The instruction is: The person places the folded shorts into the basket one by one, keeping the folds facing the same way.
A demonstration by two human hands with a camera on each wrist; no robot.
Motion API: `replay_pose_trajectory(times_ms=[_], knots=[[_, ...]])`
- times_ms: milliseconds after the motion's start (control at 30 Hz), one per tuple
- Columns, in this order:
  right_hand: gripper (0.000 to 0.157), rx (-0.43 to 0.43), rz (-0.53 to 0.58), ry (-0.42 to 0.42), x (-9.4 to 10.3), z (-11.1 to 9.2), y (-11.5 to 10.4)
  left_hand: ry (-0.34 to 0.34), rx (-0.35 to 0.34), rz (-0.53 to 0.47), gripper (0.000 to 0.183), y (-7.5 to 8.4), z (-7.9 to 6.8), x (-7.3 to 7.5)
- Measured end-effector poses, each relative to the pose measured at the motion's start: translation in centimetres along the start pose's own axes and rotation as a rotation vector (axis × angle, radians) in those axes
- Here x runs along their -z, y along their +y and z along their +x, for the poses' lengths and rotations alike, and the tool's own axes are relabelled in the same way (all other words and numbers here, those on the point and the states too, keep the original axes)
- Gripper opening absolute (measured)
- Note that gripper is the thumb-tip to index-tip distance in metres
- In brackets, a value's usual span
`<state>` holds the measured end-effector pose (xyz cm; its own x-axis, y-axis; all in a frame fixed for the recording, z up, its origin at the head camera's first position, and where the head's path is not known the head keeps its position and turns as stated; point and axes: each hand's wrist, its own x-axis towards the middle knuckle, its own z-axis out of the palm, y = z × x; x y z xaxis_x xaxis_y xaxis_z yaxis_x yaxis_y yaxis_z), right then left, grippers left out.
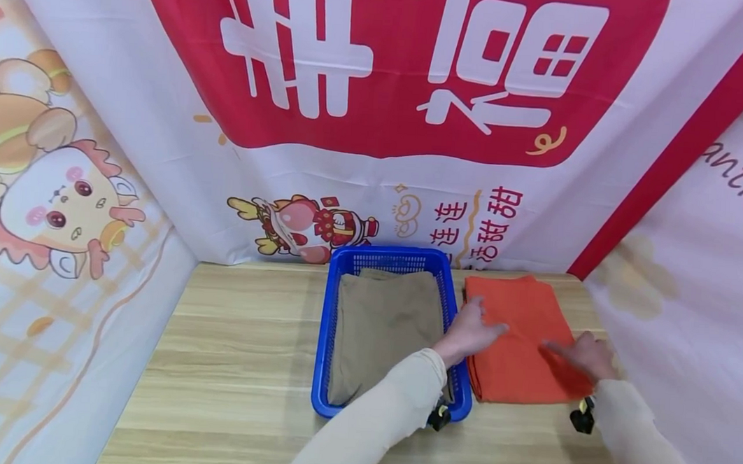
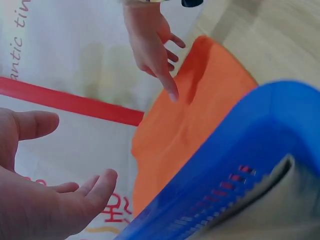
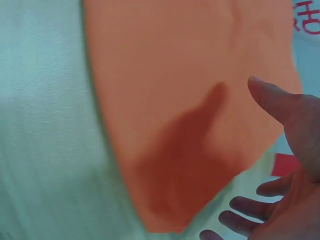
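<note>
The head view is bright and evenly lit, with soft light apparently from above. A faint shadow lies on the table (image 1: 252, 338) left of the basket (image 1: 323, 341), and a stronger one darkens the cloth (image 1: 518, 317) near the right hand (image 1: 592, 357). The left wrist view is dimmer and greyer, the basket's near rim soft with blur. In the right wrist view, the table turns greenish (a pale sheen shows at left), the cloth looks slightly out of focus, and the hand's shadow, thumb included, falls soft-edged across it.
</note>
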<state>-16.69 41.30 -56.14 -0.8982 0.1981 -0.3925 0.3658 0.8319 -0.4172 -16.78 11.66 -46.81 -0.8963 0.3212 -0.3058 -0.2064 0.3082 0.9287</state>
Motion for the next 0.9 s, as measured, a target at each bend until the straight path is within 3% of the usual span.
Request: replay_pose_trajectory(times_ms=[267, 500, 900], knots=[[0.098, -0.101, -0.035, 0.032, -1.9, 0.3, 0.6, 0.017, 0.073, -0.095, 0.074, -0.5, 1.1, -2.1], [0.084, -0.148, -0.006, 0.054, -2.6, 0.9, 0.4, 0.105, 0.128, -0.157, 0.079, -1.2, 1.8, -3.8], [0.091, -0.148, 0.06, -0.041, -1.8, 0.2, 0.1, 0.233, 0.169, -0.289, 0.078, -3.0, 2.2, -6.1]])
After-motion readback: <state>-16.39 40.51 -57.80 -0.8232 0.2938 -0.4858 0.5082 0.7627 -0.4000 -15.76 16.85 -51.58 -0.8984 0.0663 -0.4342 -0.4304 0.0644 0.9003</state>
